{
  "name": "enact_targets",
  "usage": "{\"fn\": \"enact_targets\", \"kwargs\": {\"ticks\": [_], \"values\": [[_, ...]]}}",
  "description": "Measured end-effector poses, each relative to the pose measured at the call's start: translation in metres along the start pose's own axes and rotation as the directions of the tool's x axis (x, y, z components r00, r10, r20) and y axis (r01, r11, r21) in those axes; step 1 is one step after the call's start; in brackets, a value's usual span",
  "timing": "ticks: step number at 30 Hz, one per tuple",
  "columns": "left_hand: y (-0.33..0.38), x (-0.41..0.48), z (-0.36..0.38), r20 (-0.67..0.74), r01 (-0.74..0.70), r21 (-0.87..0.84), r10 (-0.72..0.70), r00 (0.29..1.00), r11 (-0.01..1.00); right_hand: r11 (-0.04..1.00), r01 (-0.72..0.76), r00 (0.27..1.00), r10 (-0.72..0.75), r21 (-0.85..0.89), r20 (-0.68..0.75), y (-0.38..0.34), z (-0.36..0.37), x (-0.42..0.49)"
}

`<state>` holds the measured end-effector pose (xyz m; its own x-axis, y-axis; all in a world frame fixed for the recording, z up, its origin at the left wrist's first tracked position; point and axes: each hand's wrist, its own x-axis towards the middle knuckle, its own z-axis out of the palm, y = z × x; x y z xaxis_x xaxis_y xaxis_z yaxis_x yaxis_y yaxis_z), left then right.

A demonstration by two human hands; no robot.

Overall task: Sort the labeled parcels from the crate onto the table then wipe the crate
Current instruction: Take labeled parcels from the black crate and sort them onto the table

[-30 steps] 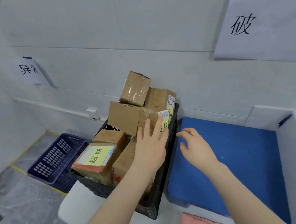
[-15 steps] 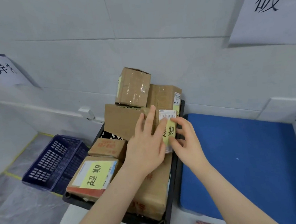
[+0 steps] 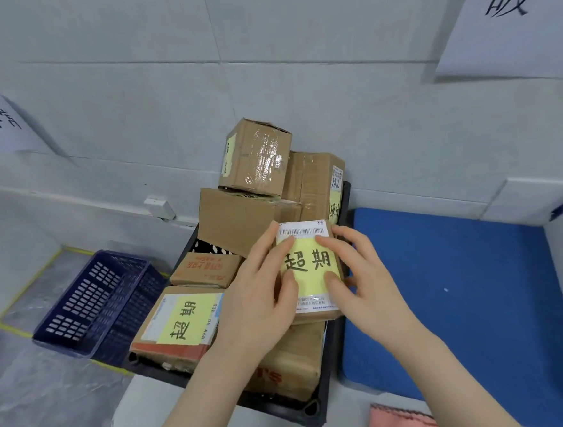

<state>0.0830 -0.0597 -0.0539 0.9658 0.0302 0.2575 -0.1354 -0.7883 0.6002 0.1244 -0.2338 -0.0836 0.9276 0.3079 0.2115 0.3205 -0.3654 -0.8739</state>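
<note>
Fingers of both hands close on one small brown cardboard parcel (image 3: 310,264), which sits over the right half of the black plastic crate (image 3: 324,407). Whether it rests on the box beneath or is lifted clear cannot be told.

The left hand (image 3: 259,298) grips the parcel's left edge. Its thumb lies across the lower left of the yellow note and its forefinger reaches up to the note's top left corner. The other fingers run along the side, with their tips hidden. The right hand (image 3: 364,274) grips the right edge, with its forefinger on the upper right of the note and its thumb pressed on the lower right. Its remaining fingers curl against the side. Neither hand spreads wider than the parcel's face.

That face is turned up toward the camera. It carries a white shipping label with a barcode along the top. Over this is a yellow note handwritten 超期 in black, with small print showing below it.

In the crate's near left corner lies a flat parcel with a yellow 超期 note (image 3: 181,323). A tape-wrapped cardboard cube (image 3: 256,158) tops the pile at the back. A large brown box with red lettering (image 3: 290,362) lies under the forearms. The crate stands just beside a blue mat (image 3: 445,285), with a pink cloth (image 3: 401,421) at the near edge.
</note>
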Motion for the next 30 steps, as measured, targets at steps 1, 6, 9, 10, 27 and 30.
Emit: {"fn": "enact_targets", "kwargs": {"ticks": [1,6,9,10,27,30], "values": [[0.000,0.000,-0.001,0.008,-0.017,0.015,0.017,1.000,1.000,1.000,0.010,1.000,-0.010,-0.021,0.022,-0.001,0.000,-0.001],[-0.002,-0.004,-0.006,0.037,-0.067,-0.015,0.067,0.997,0.998,0.997,0.059,0.998,-0.057,-0.053,0.038,-0.007,0.003,-0.005],[0.000,-0.010,-0.008,0.024,-0.072,-0.066,0.074,0.997,0.995,0.993,0.081,0.997,-0.082,-0.081,-0.009,-0.015,0.002,-0.012],[0.003,-0.011,-0.008,0.011,-0.086,-0.079,0.087,0.996,0.993,0.991,0.102,0.994,-0.105,-0.090,-0.033,-0.018,0.000,-0.015],[0.164,-0.030,0.059,0.030,-0.382,-0.350,0.418,0.908,0.855,0.959,0.008,0.914,-0.122,-0.284,-0.386,-0.040,-0.159,-0.140],[0.211,-0.050,0.088,0.020,-0.420,-0.382,0.462,0.887,0.823,0.947,-0.028,0.904,-0.113,-0.320,-0.412,-0.034,-0.202,-0.182]]}}
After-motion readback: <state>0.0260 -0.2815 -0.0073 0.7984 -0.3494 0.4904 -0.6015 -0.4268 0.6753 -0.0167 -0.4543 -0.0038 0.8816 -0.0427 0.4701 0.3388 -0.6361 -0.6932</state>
